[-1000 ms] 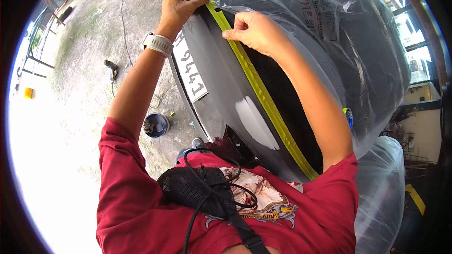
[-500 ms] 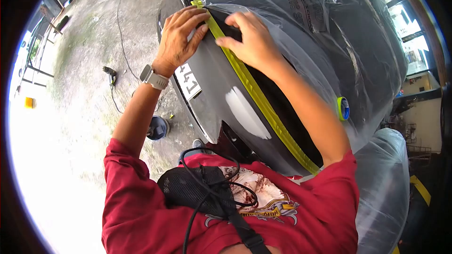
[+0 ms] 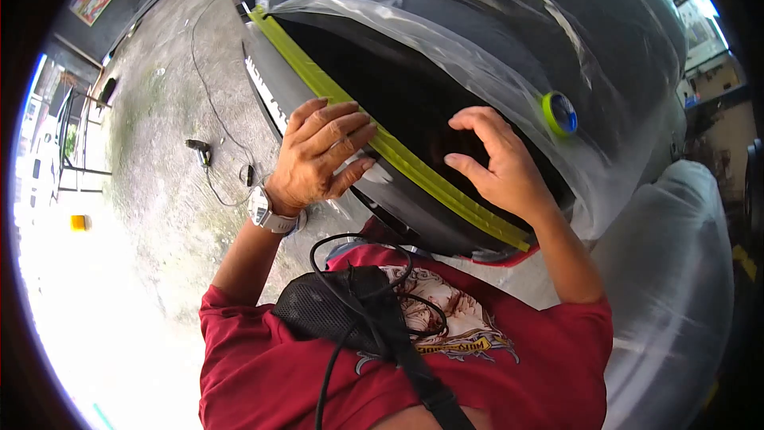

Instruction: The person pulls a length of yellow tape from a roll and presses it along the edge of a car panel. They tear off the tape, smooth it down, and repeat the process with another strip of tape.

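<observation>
A strip of yellow-green masking tape (image 3: pixel 398 155) runs along the edge of a dark grey car panel (image 3: pixel 430 219). My left hand (image 3: pixel 325 147) lies over the tape about halfway along, its fingertips touching the strip. Those fingers are stretched out and hold nothing. My right hand (image 3: pixel 501 163) hovers over the dark area (image 3: pixel 382 64) beside the tape, thumb and fingers apart, with nothing between them. Clear plastic sheeting (image 3: pixel 493 72) covers the car beyond. A pale patch on the panel is mostly hidden behind my left hand.
A roll of tape (image 3: pixel 559 114) with a green rim rests on the plastic to the right. On the concrete floor at left lie a dark tool (image 3: pixel 199 151) and its cable (image 3: pixel 208 87). More plastic (image 3: pixel 668 271) bulges at lower right. A black cord (image 3: pixel 318 251) hangs across my chest.
Both hands have moved down along the panel toward me, the left following the tape. My right hand now sits farther from the strip. The view has shifted too.
</observation>
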Tool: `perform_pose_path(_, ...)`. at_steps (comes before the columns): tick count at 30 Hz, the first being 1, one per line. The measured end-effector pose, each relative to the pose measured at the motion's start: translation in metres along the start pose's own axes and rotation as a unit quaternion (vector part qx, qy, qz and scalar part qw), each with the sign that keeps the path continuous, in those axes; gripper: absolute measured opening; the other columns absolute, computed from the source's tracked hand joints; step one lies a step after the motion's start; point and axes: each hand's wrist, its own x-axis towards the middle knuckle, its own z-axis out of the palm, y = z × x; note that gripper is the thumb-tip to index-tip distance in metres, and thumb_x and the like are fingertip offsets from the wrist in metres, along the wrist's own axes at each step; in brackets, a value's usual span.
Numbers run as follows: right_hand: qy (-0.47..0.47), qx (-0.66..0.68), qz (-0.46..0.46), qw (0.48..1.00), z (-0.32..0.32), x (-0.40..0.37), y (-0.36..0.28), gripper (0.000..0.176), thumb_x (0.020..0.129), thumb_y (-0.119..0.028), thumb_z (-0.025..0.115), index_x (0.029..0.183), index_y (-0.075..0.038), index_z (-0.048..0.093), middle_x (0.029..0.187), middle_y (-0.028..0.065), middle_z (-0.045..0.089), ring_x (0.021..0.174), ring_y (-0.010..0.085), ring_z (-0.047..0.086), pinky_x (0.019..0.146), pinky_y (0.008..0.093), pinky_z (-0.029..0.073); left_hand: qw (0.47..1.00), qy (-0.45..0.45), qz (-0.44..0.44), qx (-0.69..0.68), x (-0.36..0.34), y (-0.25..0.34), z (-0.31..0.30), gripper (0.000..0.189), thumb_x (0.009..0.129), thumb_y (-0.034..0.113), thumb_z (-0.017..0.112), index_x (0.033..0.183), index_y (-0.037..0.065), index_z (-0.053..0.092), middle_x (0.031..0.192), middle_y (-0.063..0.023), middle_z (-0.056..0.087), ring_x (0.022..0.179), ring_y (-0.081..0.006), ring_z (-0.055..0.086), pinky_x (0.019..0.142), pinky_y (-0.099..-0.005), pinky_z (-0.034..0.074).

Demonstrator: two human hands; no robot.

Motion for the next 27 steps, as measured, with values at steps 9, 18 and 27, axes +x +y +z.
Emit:
perform_pose_path(9,0.054,-0.04,0.001,0.998,-0.001,-0.128,0.082,0.045,0.076,-0.026,0.086,0.112,-0.009,0.067,0.124,0.0079,0.058,0.118,0.0289,0.054,0.102,0.0455,0.041,0.998,-0.051,0.047,-0.003,0.017,0.057,0.099,0.035,0.082,0.034,0.077,0.108,0.009,0.075,0.114,-0.0039,0.07,0.105,-0.0227,0.067,0.097,-0.0459,0.045)
perform_pose_path(18,0.173,-0.086,-0.051,0.98,0.044,-0.178,0.141,0.047,0.076,-0.023,0.084,0.117,-0.01,0.066,0.126,0.0095,0.058,0.118,0.0299,0.056,0.102,0.0494,0.041,0.997,-0.038,0.068,-0.001,0.006,0.11,0.16,0.046,0.071,0.033,0.085,0.111,0.012,0.075,0.113,-0.0006,0.067,0.105,-0.0231,0.064,0.093,-0.0456,0.047)
perform_pose_path(27,0.211,0.022,-0.022,0.977,0.045,-0.178,0.143,0.039,0.083,-0.025,0.082,0.111,-0.006,0.063,0.111,0.0093,0.06,0.099,0.0258,0.059,0.086,0.0378,0.046,0.998,0.015,0.045,0.03,-0.002,0.151,0.192,0.047,0.066,0.031,0.09,0.108,0.018,0.075,0.109,0.0025,0.063,0.102,-0.0196,0.061,0.093,-0.0451,0.045)
